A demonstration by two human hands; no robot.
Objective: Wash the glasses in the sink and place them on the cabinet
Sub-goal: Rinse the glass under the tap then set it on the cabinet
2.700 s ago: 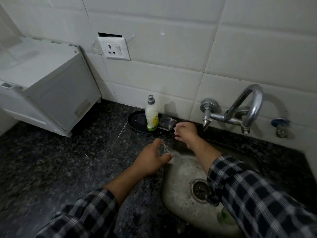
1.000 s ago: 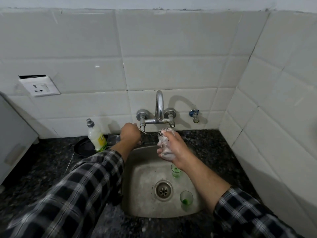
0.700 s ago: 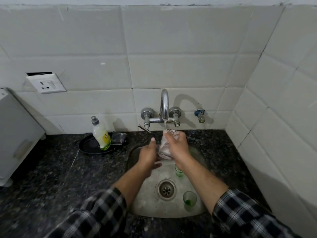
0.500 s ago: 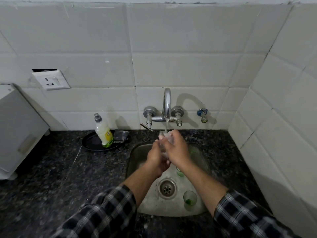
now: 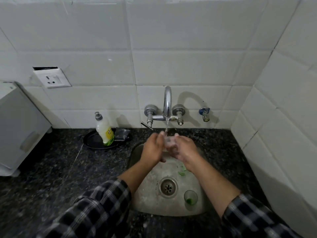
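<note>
A small clear glass is under the running tap, held between both hands. My left hand wraps its left side and my right hand grips its right side; most of the glass is hidden by fingers. Water streams onto it. Two green-tinted glasses stand in the steel sink: one right of the drain, another partly hidden under my right wrist. The white cabinet stands at the far left on the counter.
A dish soap bottle and a sponge sit on a black plate left of the tap. A wall socket is above. Dark granite counter surrounds the sink; a tiled wall closes the right side.
My left hand left the tap handle and joined my right hand on the glass. Water now runs from the tap onto the glass. The camera view shifted right from the cabinet.
</note>
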